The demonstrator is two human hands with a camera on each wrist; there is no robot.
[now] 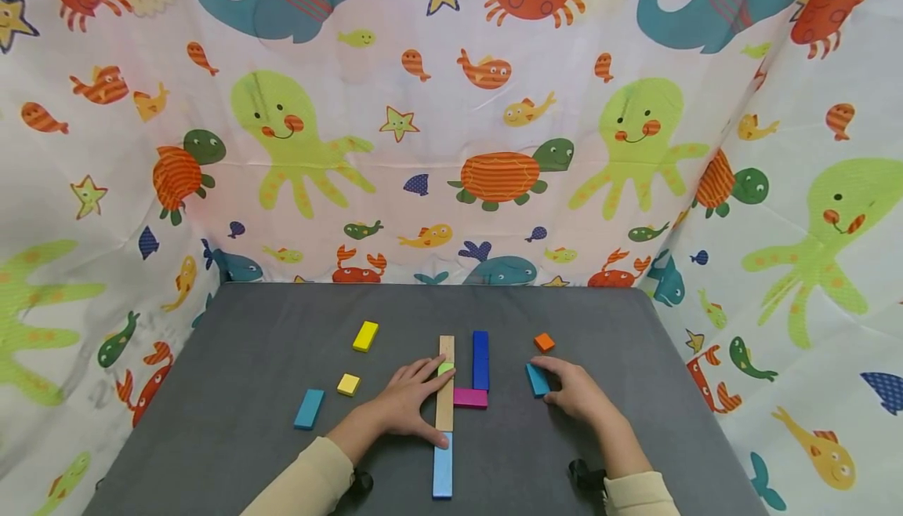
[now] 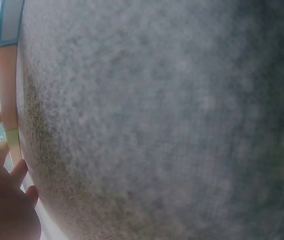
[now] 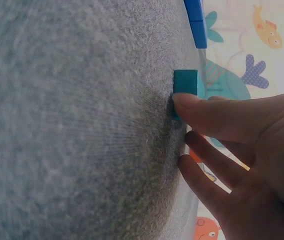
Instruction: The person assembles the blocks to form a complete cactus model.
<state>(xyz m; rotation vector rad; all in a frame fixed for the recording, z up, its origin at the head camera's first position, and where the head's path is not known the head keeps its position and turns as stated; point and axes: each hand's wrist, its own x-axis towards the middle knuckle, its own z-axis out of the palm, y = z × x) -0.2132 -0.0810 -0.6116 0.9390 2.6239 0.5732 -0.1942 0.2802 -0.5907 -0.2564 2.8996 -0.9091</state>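
Note:
My left hand (image 1: 405,406), fingers spread, rests over a straight column of flat blocks. Its thumb touches the light blue block (image 1: 442,475) at the near end, and its fingers lie at the green block (image 1: 446,368) and the plain wooden block (image 1: 444,416). Another wooden piece (image 1: 447,345) tops the column. Against its right side lies a magenta block (image 1: 470,398), with a dark blue block (image 1: 481,361) running away from it. Farther right, my right hand (image 1: 582,394) pinches a teal block (image 3: 186,80) between thumb and fingers, low at the table surface.
Just behind the right hand sits a small orange block (image 1: 544,342). Left of the column are a yellow block (image 1: 365,336), a smaller yellow block (image 1: 349,384) and a blue block (image 1: 309,409). A sea-animal curtain (image 1: 423,179) borders the grey table (image 1: 282,343).

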